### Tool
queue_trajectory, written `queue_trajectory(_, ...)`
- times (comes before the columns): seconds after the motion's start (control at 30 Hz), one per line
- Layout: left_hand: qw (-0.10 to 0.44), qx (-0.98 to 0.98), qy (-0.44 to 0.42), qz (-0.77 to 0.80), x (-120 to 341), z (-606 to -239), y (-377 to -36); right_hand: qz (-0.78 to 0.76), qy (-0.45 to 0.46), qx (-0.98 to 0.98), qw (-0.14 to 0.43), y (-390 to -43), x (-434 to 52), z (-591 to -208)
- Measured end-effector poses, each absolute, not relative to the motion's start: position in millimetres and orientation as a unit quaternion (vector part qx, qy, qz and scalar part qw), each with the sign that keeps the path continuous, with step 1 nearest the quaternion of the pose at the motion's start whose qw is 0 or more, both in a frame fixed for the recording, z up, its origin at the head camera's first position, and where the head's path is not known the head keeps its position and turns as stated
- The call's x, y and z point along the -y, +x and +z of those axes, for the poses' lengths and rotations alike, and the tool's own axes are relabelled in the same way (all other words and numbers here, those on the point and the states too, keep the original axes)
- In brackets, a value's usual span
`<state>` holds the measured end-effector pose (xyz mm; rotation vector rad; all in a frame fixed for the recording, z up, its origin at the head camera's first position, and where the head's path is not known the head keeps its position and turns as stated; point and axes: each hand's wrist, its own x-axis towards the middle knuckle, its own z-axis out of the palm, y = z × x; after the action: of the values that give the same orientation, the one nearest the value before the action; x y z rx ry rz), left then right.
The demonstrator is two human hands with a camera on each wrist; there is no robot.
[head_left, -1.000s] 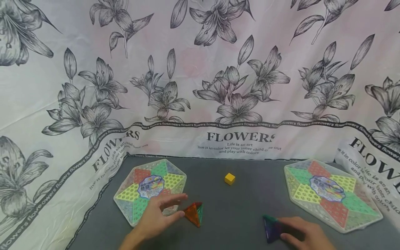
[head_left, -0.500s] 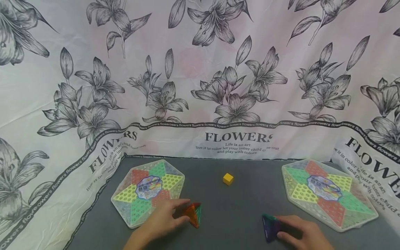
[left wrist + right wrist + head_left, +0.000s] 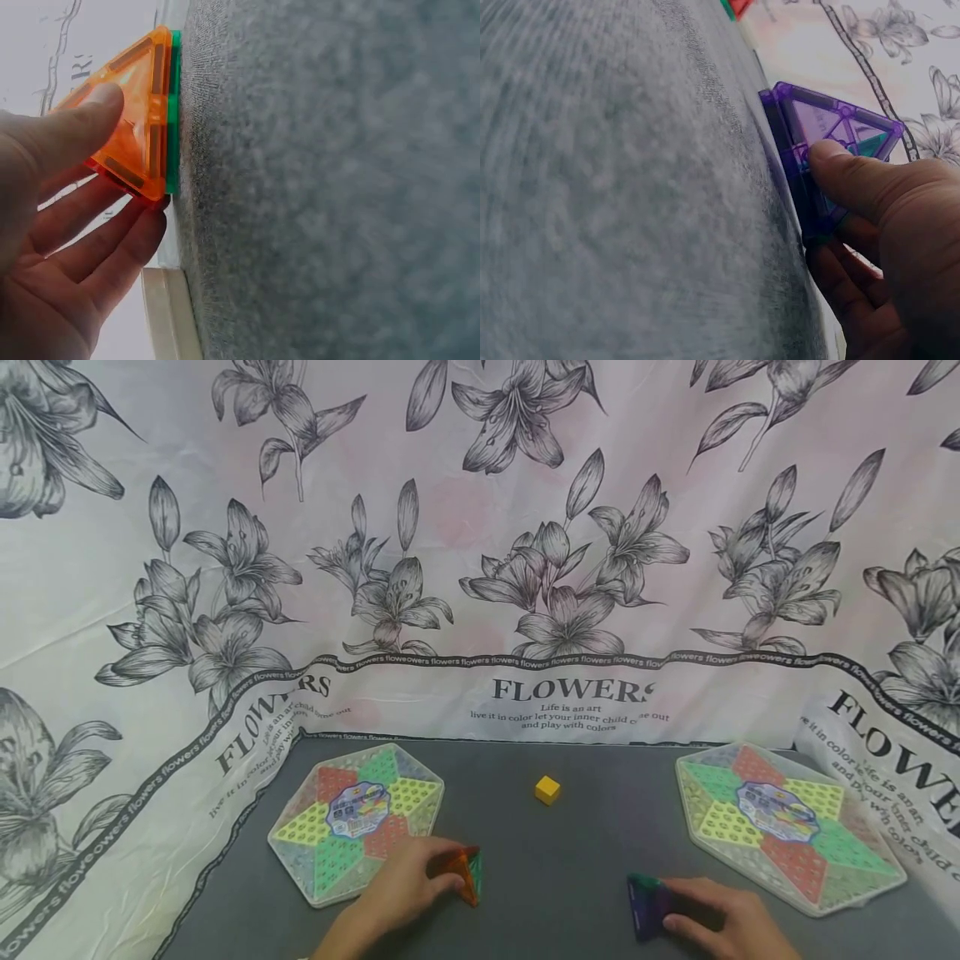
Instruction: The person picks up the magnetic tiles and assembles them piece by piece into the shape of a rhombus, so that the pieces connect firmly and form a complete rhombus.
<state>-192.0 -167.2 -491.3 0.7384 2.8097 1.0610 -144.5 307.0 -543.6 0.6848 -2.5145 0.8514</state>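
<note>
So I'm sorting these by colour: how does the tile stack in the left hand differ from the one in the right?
The left hand's stack shows orange, red and green; the right hand's stack shows purple with some green. The left one lies beside the left hexagonal board; the right one lies apart from the right board. Both are translucent triangles resting on the grey mat.

Three views: one head-mounted overview, two close wrist views.

Head view looks forward and down from above the near edge of the grey felt mat [image 3: 570, 860], taking in both hands and the floral backdrop cloth [image 3: 480, 527] beyond. Left wrist view, rolled sideways, sits very near the left hand [image 3: 52, 247] and the orange triangular tile stack [image 3: 139, 112]. Right wrist view, likewise rolled and close, frames the right hand [image 3: 885, 247] on the purple triangular tile stack [image 3: 825, 142]. Shared with head view: both stacks, hands, mat.
</note>
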Motion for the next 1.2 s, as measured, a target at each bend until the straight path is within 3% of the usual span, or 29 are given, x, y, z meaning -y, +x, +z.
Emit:
queue_trajectory(0.37, 0.019, -0.882, 0.258, 0.393, 158.9, -488.3, -187.6, 0.323, 0.302, 0.870, 0.217, -150.8, -284.4, -533.9)
queue_trajectory(0.8, 0.033, -0.855, 0.294, 0.425, 128.0, -492.0, -188.6, 0.353, 0.364, 0.848, 0.154, -162.0, -237.8, -533.0)
queue_trajectory(1.0, 0.014, -0.864, 0.316, 0.391, 116.9, -499.7, -187.3, 0.351, 0.345, 0.862, 0.121, -163.9, -220.4, -536.1)
queue_trajectory(1.2, 0.033, -0.878, 0.300, 0.371, 113.3, -497.6, -185.4, 0.348, 0.333, 0.865, 0.142, -161.1, -211.4, -536.2)
